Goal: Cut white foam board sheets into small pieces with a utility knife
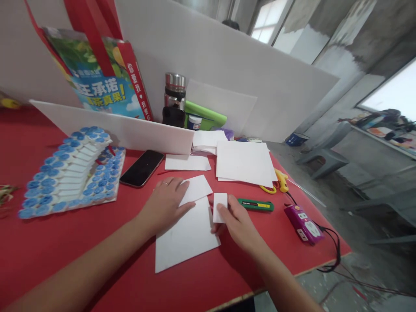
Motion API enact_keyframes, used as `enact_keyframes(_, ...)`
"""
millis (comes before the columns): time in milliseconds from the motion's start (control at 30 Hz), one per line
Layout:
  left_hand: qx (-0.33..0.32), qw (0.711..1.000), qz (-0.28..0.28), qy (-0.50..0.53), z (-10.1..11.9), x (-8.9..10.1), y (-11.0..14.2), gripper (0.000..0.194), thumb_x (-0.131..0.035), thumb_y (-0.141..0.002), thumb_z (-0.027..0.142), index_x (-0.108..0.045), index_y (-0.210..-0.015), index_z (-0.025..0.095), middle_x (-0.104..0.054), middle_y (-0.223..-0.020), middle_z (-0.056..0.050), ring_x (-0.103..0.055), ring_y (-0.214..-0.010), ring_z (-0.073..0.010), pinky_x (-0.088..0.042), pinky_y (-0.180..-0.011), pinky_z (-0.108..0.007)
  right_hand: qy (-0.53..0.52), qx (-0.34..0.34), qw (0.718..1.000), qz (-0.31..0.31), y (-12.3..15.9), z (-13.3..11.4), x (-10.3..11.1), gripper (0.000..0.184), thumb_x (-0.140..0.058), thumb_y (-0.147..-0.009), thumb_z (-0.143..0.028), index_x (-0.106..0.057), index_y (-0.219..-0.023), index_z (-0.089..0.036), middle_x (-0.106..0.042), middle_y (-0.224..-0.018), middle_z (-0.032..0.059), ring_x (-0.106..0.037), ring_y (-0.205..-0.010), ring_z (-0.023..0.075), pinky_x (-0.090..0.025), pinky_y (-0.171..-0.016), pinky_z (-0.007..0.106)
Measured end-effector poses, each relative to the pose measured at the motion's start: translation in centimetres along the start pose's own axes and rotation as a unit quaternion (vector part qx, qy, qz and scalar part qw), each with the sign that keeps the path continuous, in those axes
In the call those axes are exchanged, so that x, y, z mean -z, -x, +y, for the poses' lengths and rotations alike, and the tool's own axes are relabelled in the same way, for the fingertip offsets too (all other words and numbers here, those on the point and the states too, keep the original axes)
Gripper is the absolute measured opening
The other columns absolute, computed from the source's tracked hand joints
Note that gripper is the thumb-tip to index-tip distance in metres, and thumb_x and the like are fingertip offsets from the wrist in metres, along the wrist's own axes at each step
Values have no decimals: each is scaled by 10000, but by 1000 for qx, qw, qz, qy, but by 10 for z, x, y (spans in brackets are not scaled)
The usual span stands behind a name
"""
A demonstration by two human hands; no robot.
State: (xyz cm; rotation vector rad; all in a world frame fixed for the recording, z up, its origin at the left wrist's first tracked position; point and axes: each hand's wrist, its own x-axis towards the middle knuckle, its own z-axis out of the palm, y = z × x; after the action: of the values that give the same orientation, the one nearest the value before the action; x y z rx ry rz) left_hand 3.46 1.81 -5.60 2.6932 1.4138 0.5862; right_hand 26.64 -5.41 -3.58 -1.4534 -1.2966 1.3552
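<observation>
Between thumb and fingers, my right hand [238, 219] grips a small white foam board piece [220, 208] above the red table. My left hand [167, 201] lies with fingers stretched and thumb apart over a white board piece [196, 188]. Under that piece's near edge is a larger white sheet [188, 238], flat on the table in front of me. A green utility knife [256, 205] lies just right of my right hand. Left of my left hand lies a black phone [142, 168].
A model with blue paper roses [48, 186] stands at left. Behind are white boards [245, 162], a steel flask [174, 97] and a printed bag [100, 82]. At right lie a yellow glue gun [282, 181] and a purple box [303, 224] with cables by the table edge.
</observation>
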Motion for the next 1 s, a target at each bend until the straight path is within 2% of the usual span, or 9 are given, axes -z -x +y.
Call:
enact_keyframes(133,0,998,-44,-33,-22,29,23,474,-511,-973,542,-653,-1263,195,-711,-1203,-177,-646,-1114,-372,-501,-956,-515,-84,-33,986,-141,-7,-12,-22,368,-591,-974,-562,-496,-1087,-225,-707,-916,29,-752,-736,205,-600,-666,356)
enact_keyframes(200,16,997,-48,-58,-31,46,29,583,-476,-960,633,-637,-1311,196,-720,-1184,-175,-656,-1076,-394,-517,-911,-524,-99,-49,972,-206,-5,-16,-28,371,-579,-988,-559,-496,-1111,-218,-724,-916,44,-760,-785,206,-605,-756,378)
enact_keyframes(400,91,992,74,-49,-26,83,24,792,-335,-963,794,-569,-1402,177,-695,-1318,-170,-657,-1197,-408,-519,-987,-550,-52,-23,992,-114,30,-2,-36,375,-540,-1006,-608,-490,-1009,-236,-702,-898,43,-731,-742,203,-593,-711,378)
enact_keyframes(567,158,983,86,32,-16,84,9,890,-424,-867,879,-587,-1412,194,-706,-1329,-148,-671,-1188,-411,-520,-1007,-562,-169,-82,966,-178,45,1,-62,559,-649,-884,-719,-538,-1079,-208,-730,-927,63,-730,-763,198,-587,-838,420)
enact_keyframes(700,167,974,69,137,-10,65,0,831,-540,-857,808,-601,-1421,201,-697,-1362,-147,-673,-1187,-389,-532,-1006,-516,-211,-81,950,-216,36,-8,-73,544,-693,-857,-700,-550,-1042,-209,-731,-877,53,-728,-791,211,-567,-860,408)
enact_keyframes(800,174,957,49,228,-6,45,-1,809,-576,-860,778,-604,-1422,196,-695,-1368,-140,-680,-1184,-348,-553,-981,-458,-188,-64,961,-194,28,-9,-54,469,-655,-897,-654,-568,-1024,-210,-684,-766,18,-678,-653,211,-568,-689,386)
enact_keyframes(900,166,953,41,251,-3,31,3,786,-668,-830,734,-602,-1435,236,-674,-1404,-121,-639,-1258,-353,-495,-1075,-474,24,39,999,-27,21,-2,-7,364,-597,-954,-570,-593,-909,-209,-650,-802,28,-613,-690,196,-490,-650,331)
enact_keyframes(933,166,951,45,256,-3,30,4,780,-698,-816,718,-610,-1427,240,-669,-1412,-122,-626,-1276,-359,-478,-1095,-483,119,74,990,16,19,2,11,334,-589,-965,-534,-606,-892,-208,-654,-843,42,-608,-755,207,-469,-689,332)
enact_keyframes(1000,184,936,70,293,-2,30,5,734,-729,-803,692,-652,-1369,231,-679,-1387,-128,-632,-1259,-358,-482,-1089,-485,248,105,963,23,15,9,44,302,-567,-982,-481,-629,-870,-207,-653,-864,47,-588,-790,211,-426,-710,328)
